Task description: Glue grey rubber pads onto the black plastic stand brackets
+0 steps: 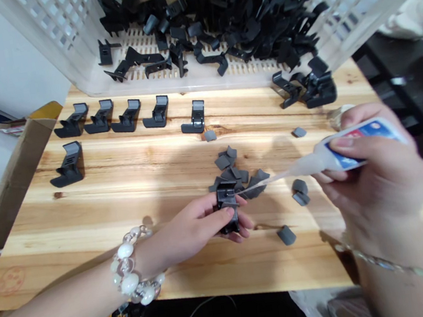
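Note:
Near the middle of the wooden table, my left hand [208,220] is closed around a black plastic bracket [225,194], its thumb pressed on the piece. My right hand [380,170] grips a glue bottle [367,138] with a blue and red label. The bottle lies nearly level, and its long thin nozzle [273,176] reaches left, with the tip at the bracket's upper face. Just behind the bracket is a loose pile of small grey pads [228,161]. Whether glue is flowing cannot be made out.
A white plastic crate [184,84] full of black brackets stands at the back. Several brackets [126,117] are lined up at the left on the table [123,203]. More brackets [317,84] cluster at the right rear. Single grey pads [286,234] lie scattered around.

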A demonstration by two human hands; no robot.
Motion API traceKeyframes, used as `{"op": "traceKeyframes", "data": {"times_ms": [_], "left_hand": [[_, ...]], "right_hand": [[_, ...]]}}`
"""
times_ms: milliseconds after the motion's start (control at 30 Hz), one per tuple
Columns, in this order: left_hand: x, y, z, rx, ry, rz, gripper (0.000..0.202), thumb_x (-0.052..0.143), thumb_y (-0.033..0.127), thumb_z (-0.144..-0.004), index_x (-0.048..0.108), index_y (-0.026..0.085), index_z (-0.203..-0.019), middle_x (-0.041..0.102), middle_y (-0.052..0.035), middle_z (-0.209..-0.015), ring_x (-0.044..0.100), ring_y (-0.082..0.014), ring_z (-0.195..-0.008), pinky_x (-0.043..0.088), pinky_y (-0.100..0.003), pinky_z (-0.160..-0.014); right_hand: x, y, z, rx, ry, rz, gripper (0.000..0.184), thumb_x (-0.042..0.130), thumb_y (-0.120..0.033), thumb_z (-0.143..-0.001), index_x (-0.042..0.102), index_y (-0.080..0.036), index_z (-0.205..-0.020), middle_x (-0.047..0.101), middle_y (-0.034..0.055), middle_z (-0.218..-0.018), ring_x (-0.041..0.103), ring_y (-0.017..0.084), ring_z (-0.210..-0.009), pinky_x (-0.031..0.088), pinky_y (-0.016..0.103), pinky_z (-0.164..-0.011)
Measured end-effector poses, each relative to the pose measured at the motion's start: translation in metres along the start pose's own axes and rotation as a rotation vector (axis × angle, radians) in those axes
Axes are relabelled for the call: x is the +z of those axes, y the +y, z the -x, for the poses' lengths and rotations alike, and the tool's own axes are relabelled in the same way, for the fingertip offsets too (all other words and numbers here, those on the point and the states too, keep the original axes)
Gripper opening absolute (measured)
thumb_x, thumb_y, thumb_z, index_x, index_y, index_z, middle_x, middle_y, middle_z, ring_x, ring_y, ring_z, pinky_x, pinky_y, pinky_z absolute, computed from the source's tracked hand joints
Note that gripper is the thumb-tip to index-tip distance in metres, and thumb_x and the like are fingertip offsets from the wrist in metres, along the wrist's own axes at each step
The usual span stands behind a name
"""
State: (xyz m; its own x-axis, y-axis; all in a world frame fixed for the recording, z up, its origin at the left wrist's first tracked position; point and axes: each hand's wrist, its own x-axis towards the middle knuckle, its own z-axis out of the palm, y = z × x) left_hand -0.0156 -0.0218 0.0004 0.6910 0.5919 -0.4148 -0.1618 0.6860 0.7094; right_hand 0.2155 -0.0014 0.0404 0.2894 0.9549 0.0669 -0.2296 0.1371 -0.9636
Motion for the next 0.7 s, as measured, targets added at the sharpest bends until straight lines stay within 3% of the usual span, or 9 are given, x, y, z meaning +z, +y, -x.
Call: {"op": "traceKeyframes", "data": {"times_ms": [367,700], "left_hand": [[-0.0002,0.0019,0.0001,-0.068,-0.009,0.198,0.019,0.053,0.022,-0.094,0.062,0.010,-0.105,0.070,-0.0112,-0.090,0.070,-0.0195,-0.080,0.060,-0.035,-0.072],[0.0008,0.0044,0.0008,-0.097,0.003,0.207,0.018,0.053,0.022,-0.094,0.062,0.009,-0.104,0.070,-0.0119,-0.090,0.069,-0.0193,-0.078,0.061,-0.036,-0.071]], "right_hand": [[0.0044,0.0043,0.0001,-0.133,0.058,0.026,0.025,0.064,-0.003,-0.057,0.054,-0.020,-0.072,0.038,-0.0083,-0.049,0.026,0.005,-0.030,0.020,0.020,-0.026],[0.0052,0.0062,0.0014,-0.192,0.112,0.062,0.025,0.064,-0.002,-0.056,0.055,-0.019,-0.072,0.041,-0.0067,-0.056,0.030,0.006,-0.033,0.020,0.022,-0.023]]}}
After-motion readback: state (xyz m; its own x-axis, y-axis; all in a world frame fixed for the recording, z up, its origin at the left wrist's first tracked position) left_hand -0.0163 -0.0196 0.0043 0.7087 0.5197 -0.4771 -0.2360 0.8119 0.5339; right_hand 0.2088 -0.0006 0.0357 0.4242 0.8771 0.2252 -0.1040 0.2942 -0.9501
